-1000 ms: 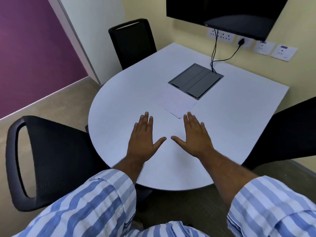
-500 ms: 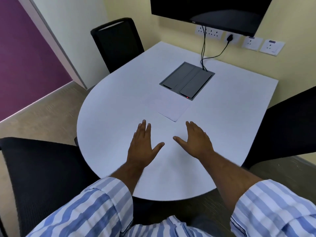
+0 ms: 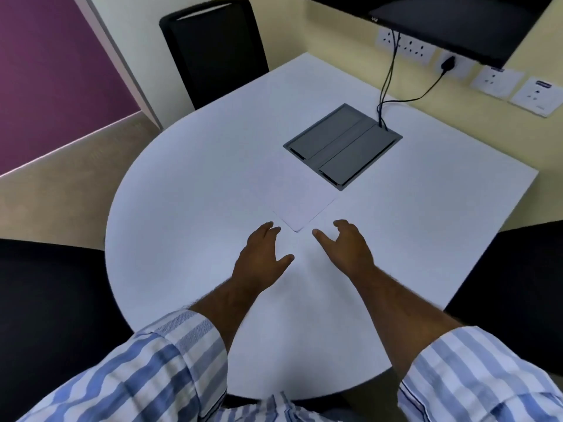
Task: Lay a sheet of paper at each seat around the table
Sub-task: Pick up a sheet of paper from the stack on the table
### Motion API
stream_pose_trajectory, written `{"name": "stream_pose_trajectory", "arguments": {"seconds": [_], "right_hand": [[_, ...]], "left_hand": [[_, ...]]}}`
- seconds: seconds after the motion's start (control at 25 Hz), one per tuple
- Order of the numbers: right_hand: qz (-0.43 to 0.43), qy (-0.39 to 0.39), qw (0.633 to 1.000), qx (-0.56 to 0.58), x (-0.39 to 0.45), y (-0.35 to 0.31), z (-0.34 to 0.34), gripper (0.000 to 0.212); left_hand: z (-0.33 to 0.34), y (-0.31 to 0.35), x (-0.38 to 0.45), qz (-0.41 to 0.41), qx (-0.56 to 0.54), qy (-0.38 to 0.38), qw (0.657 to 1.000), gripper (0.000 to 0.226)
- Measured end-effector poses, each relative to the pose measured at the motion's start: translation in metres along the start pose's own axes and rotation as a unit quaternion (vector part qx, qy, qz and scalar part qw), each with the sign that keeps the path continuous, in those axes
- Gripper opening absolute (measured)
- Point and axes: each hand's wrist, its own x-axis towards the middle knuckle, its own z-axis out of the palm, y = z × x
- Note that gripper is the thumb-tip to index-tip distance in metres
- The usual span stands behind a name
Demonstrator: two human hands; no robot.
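The fingers of the left hand (image 3: 261,257) curl loosely with the thumb spread toward 3 o'clock; they grasp nothing. The fingers of the right hand (image 3: 345,246) are likewise slack and empty, bent downward, the thumb aimed toward 10 o'clock. Both hands sit just short of the near corner of the thin white rectangular sheet of paper (image 3: 300,201), which points at the gap between them; neither clearly touches it. I judge they flank that corner in order to pinch and lift it.

The paper lies flat near the middle of the white round-ended laminate table (image 3: 182,208), its far edge just beside the grey metal cable hatch (image 3: 342,146) at 1 o'clock. No sheet lies at any seat yet, so the task appears barely begun.

White on white, the paper's outline is faint; whether it is one sheet or a stack cannot be told. One black mesh office chair (image 3: 213,50) stands at 11 o'clock; dark chair shapes at 9 o'clock and 3 o'clock are cut by the frame. The striped blue-and-white sleeves (image 3: 158,367) hide the table's near rim, and the black wall screen (image 3: 457,22) is cropped at the top.
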Motion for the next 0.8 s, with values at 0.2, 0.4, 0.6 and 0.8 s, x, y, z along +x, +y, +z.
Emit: {"name": "stream_pose_trajectory", "arguments": {"seconds": [0.2, 0.4, 0.6, 0.8], "right_hand": [[-0.043, -0.038, 0.998, -0.015, 0.068, 0.025, -0.001, 0.078], [-0.078, -0.051, 0.995, -0.020, 0.121, 0.033, 0.010, 0.068], [-0.099, -0.036, 0.994, -0.029, 0.169, 0.034, 0.024, 0.057], [-0.104, -0.017, 0.993, -0.060, 0.214, 0.028, 0.036, 0.058]], "left_hand": [[0.028, 0.031, 0.061, -0.137, -0.094, 0.034, 0.985, 0.064], [0.059, 0.041, 0.107, -0.268, -0.213, 0.069, 0.937, 0.048], [0.086, 0.034, 0.141, -0.369, -0.298, 0.090, 0.876, 0.037], [0.113, 0.013, 0.164, -0.446, -0.365, 0.062, 0.815, 0.061]]}}
